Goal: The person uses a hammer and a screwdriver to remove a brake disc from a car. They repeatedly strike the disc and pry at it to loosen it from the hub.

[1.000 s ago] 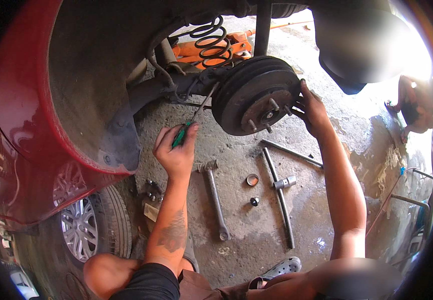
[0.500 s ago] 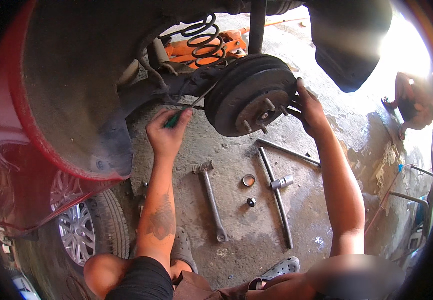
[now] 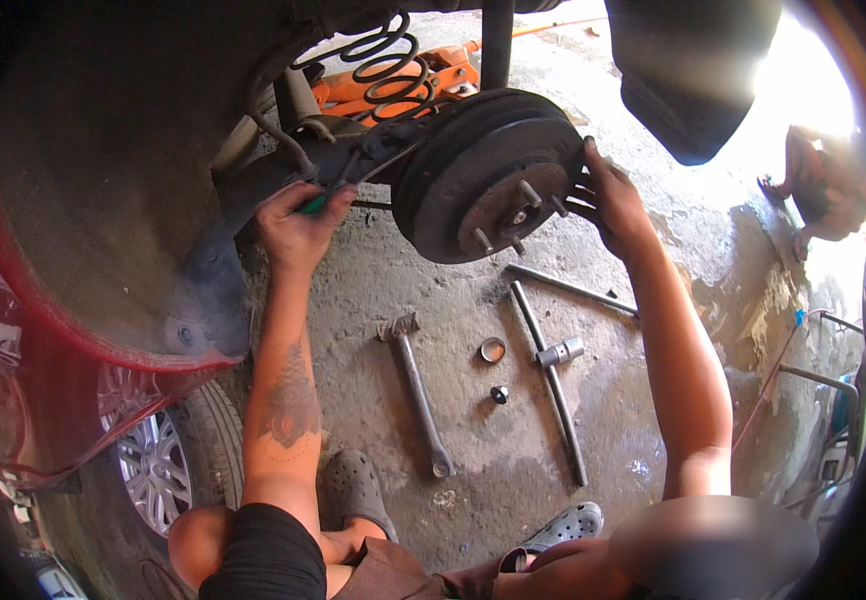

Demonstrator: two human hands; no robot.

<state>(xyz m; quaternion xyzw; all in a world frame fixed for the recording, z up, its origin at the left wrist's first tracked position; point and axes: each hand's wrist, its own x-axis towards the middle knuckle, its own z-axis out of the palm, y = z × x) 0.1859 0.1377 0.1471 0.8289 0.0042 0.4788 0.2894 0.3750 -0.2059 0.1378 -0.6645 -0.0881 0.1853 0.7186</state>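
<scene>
A dark, rusty brake drum (image 3: 443, 190) with wheel studs sits on the car's axle under the wheel arch. My left hand (image 3: 295, 228) is closed around the green handle of a screwdriver (image 3: 313, 204). Its thin shaft slants up to the back edge of the drum; the tip is hidden there. On the drum's right side, my right hand (image 3: 619, 210) grips the rim, thumb up and fingers against the drum's outer side.
On the concrete floor lie a metal wrench (image 3: 420, 400), a round cap (image 3: 493, 349), a nut (image 3: 499, 395), a T-shaped socket wrench (image 3: 551, 375) and a bar (image 3: 573, 290). An orange jack (image 3: 443, 72) stands behind the coil spring (image 3: 393, 75). A removed wheel (image 3: 158, 465) lies lower left.
My left hand has moved left and slightly up with the screwdriver, its shaft now lying flatter. The right hand stays on the drum's rim. The whole view has shifted a little.
</scene>
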